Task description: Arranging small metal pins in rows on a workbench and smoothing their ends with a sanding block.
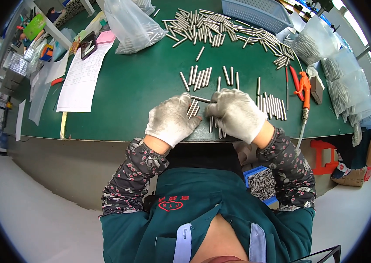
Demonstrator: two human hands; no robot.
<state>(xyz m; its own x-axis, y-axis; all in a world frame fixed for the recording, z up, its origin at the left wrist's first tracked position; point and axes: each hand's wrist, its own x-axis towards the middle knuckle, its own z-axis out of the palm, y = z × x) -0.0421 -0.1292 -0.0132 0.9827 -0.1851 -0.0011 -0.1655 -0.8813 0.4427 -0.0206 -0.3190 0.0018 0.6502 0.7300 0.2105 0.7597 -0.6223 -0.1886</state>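
My left hand (172, 118), in a pale, soiled work glove, is closed round a small bunch of metal pins (193, 109) near the table's front edge. Beside it my right hand (239, 111), gloved alike, has its fingers curled down over more pins (219, 130) that stick out beneath it; its fingertips are hidden. A single pin (200, 99) lies crosswise between the two hands. Just beyond them a short row of pins (200, 79) rests on the green table (137, 87). Another row (273, 107) lies right of my right hand.
A large heap of pins (207, 26) spreads at the back by a blue basket (257, 15). Filled plastic bags (130, 30) stand around. At right lie an orange air gun (305, 87) and red-handled pliers (294, 81); at left, paper (82, 83) and a phone (88, 45).
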